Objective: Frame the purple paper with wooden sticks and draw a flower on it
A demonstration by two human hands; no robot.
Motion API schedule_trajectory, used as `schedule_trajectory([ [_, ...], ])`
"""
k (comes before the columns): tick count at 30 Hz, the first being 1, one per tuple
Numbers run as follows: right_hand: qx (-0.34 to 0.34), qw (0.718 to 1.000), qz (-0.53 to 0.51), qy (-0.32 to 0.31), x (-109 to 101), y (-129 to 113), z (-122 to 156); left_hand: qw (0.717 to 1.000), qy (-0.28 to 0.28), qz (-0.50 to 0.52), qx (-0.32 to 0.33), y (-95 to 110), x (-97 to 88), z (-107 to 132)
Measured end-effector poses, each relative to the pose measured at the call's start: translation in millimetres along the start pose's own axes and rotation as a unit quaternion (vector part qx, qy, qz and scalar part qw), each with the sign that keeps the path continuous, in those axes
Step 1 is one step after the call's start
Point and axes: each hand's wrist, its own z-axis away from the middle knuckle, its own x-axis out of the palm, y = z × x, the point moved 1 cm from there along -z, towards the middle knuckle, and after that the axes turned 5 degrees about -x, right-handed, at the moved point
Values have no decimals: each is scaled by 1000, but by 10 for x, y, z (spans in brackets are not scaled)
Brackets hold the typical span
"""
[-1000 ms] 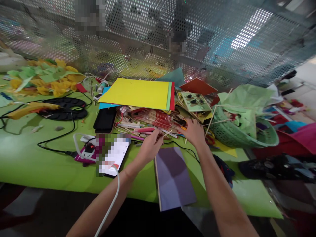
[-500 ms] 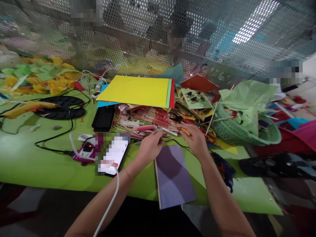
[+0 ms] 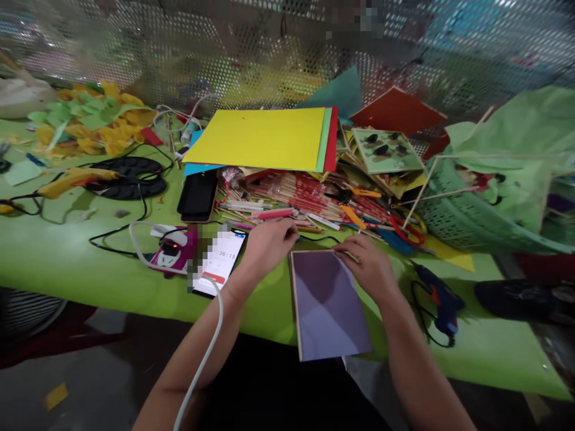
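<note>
Craft workspace, blue glue gun (image 3: 445,304), coloured card sheets (image 3: 260,139), wooden sticks (image 3: 294,194), pens (image 3: 274,214), green table (image 3: 99,287)

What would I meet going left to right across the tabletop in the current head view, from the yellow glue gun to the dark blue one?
Yellow glue gun → magenta-and-white power strip → phone with a lit white screen → left hand → purple rectangular board → dark blue glue gun.

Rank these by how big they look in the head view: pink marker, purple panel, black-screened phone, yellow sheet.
1. Purple panel and yellow sheet: too alike to rank; the panel is nearer the camera.
2. Black-screened phone
3. Pink marker
</note>
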Motion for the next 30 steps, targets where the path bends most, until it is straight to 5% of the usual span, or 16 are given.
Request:
schedule_trajectory([
  [4, 15, 1000, -10, -7, 33, 57, 21, 996, -63, -55, -17, -43, -28, 5],
  [12, 26, 999, -17, -32, 56, 111, 41, 991, -104, -82, -29, -64, 16, -13],
  [30, 23, 998, -18, -47, 139, 85, 33, 985, -127, -112, 3, 5, 90, -12],
])
